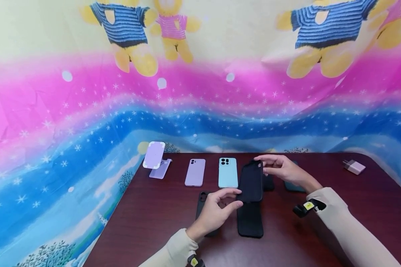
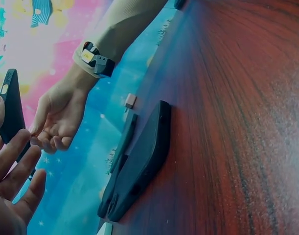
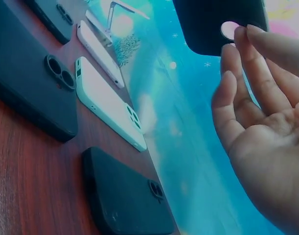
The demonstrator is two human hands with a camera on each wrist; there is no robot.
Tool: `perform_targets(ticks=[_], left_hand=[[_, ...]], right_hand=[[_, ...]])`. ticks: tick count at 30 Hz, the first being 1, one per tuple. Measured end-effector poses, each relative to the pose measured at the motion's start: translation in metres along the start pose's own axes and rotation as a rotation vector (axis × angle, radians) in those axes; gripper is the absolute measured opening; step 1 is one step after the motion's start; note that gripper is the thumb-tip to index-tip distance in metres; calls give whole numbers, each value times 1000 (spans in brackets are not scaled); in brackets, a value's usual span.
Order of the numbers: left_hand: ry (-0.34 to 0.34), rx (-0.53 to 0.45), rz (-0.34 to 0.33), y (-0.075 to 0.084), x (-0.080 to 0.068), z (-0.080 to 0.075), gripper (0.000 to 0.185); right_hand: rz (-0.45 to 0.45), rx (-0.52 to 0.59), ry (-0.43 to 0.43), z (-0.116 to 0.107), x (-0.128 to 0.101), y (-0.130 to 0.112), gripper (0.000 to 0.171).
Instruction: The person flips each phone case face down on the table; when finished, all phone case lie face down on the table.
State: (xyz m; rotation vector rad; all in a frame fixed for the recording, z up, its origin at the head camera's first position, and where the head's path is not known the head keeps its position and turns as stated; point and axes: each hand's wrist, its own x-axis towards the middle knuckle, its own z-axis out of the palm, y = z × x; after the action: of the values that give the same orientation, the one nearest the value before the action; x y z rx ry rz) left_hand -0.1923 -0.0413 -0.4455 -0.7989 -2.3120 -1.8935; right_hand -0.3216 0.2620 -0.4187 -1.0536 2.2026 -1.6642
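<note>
Bare tabletop (image 1: 153,222) lies open along the lower left and lower right of the head view. Across the middle, a row blocks passage: phone stand (image 1: 155,159), lilac phone (image 1: 195,172), mint phone (image 1: 228,172). A black case (image 1: 250,224) lies centre-front, and a charger plug (image 1: 354,167) sits alone at far right.

— What carried it all?
— A dark red wooden table (image 1: 160,222). A lilac stand (image 1: 156,160) stood at its far left, with a lilac phone (image 1: 195,172) beside it and a pale blue phone (image 1: 228,172) next along.
— And the dark ones?
— A black case (image 1: 250,222) lay flat near the middle. Another black case (image 1: 201,202) lay to its left, partly hidden. A teal phone (image 1: 292,187) and one more dark phone (image 1: 268,183) lay further right, mostly hidden.
— Anything apart?
— A small white charger (image 1: 354,167), well off at the far right.
</note>
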Motion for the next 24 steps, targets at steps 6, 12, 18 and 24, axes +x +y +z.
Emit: perform_targets(ticks=[6, 12, 18, 24], left_hand=[[-66, 25, 15, -1, -2, 2, 29], [-80, 31, 28, 2, -1, 2, 32], [-118, 4, 61, 4, -2, 4, 46], [-158, 15, 68, 4, -2, 5, 58]], right_hand=[[-10, -46, 50, 4, 0, -1, 42], [-48, -24, 14, 5, 2, 0, 41], [-45, -97, 64, 8, 3, 1, 43], [-17, -139, 114, 10, 3, 0, 44]])
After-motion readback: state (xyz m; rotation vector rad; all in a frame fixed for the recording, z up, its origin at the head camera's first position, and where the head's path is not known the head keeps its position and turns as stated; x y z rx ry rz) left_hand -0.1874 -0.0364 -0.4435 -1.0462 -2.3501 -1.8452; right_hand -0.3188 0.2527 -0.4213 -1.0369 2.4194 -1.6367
